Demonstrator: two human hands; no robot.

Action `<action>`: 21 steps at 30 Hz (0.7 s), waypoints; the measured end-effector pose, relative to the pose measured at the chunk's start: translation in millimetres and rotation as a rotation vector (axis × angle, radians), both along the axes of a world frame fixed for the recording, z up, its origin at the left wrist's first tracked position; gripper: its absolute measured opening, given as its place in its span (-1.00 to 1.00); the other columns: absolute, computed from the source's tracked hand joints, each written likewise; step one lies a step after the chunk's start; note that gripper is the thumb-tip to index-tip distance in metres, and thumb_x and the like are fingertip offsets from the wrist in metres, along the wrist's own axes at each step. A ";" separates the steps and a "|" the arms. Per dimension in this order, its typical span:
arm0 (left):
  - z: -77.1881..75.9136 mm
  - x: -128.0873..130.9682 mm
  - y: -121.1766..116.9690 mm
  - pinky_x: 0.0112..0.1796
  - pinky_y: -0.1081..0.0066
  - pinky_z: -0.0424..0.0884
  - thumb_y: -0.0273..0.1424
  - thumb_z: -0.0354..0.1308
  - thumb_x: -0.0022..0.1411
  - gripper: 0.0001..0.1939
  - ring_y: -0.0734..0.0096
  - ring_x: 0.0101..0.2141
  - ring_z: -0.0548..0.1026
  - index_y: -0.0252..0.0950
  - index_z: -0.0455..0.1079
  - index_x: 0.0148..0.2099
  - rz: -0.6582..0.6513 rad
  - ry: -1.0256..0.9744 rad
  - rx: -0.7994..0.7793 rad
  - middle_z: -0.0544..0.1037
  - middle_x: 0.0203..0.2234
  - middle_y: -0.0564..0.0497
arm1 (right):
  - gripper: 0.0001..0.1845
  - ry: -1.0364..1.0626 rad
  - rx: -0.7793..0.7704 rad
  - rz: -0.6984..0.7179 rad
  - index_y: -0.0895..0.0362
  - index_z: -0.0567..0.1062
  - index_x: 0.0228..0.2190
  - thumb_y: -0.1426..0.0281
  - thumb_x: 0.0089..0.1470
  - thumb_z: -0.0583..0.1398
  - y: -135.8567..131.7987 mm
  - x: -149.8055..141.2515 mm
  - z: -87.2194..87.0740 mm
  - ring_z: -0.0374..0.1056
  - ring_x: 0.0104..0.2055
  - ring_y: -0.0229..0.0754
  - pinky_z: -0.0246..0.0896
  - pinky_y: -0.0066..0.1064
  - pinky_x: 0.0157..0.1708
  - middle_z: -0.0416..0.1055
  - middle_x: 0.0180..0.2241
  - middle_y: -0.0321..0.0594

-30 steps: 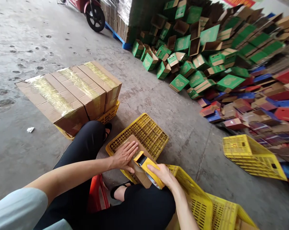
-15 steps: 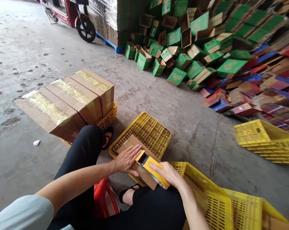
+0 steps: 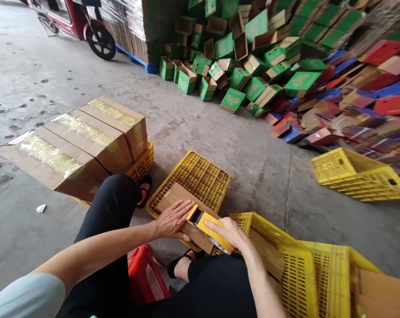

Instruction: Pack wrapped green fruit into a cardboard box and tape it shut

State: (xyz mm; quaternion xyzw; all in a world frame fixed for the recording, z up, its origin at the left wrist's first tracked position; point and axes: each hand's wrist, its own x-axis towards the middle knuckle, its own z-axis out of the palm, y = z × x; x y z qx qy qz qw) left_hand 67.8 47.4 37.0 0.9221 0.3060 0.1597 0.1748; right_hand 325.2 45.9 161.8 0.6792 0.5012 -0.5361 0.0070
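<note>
A small cardboard box lies across an upturned yellow plastic crate in front of me. My left hand rests flat on top of the box with its fingers stretched out, gripping nothing. Beside those fingertips, the front end of a yellow tape dispenser meets the box's top. My right hand is wrapped round the dispenser from the right. The tape under the dispenser is mostly hidden.
Taped cartons sit on a crate at left. Yellow crates holding cardboard stand at my right, and stacked crates lie farther off. Green boxes and red-blue boxes are heaped behind. A red stool is beneath me.
The camera view has shifted, so the surroundings sit differently in the picture. Both hands keep nearly the same place on the box, the right still holding the tape dispenser.
</note>
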 end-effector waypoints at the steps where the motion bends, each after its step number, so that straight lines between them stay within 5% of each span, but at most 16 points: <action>1: -0.7 2.5 -0.5 0.40 0.03 -0.11 0.29 -0.07 0.29 0.12 -0.06 0.44 -0.09 -0.44 -0.26 0.54 -0.012 0.004 0.016 -0.11 0.47 -0.28 | -0.73 -0.003 -0.004 0.004 0.10 0.46 -0.52 0.20 0.06 0.30 0.0 0.2 0.0 0.47 -0.63 -0.14 0.34 -0.46 -0.67 0.48 -0.67 -0.20; 9: -3.1 7.0 -1.1 0.36 0.05 0.07 0.31 -0.15 0.30 0.14 -0.11 0.43 -0.02 -0.55 -0.17 0.52 -0.012 0.023 0.131 0.00 0.45 -0.33 | -0.55 0.114 -0.002 0.024 0.16 0.47 -0.43 -0.01 0.12 0.25 -6.8 4.9 5.0 0.47 -0.60 -0.13 0.35 -0.46 -0.65 0.51 -0.63 -0.16; 21: -7.4 4.8 0.0 0.38 0.08 -0.06 0.36 -0.23 0.26 0.18 -0.05 0.44 -0.06 -0.51 -0.20 0.53 -0.029 0.081 0.180 -0.05 0.46 -0.30 | -0.55 0.088 -0.012 -0.016 0.14 0.46 -0.42 -0.02 0.07 0.30 -19.0 24.2 -3.6 0.52 -0.55 -0.09 0.37 -0.46 -0.65 0.53 -0.57 -0.11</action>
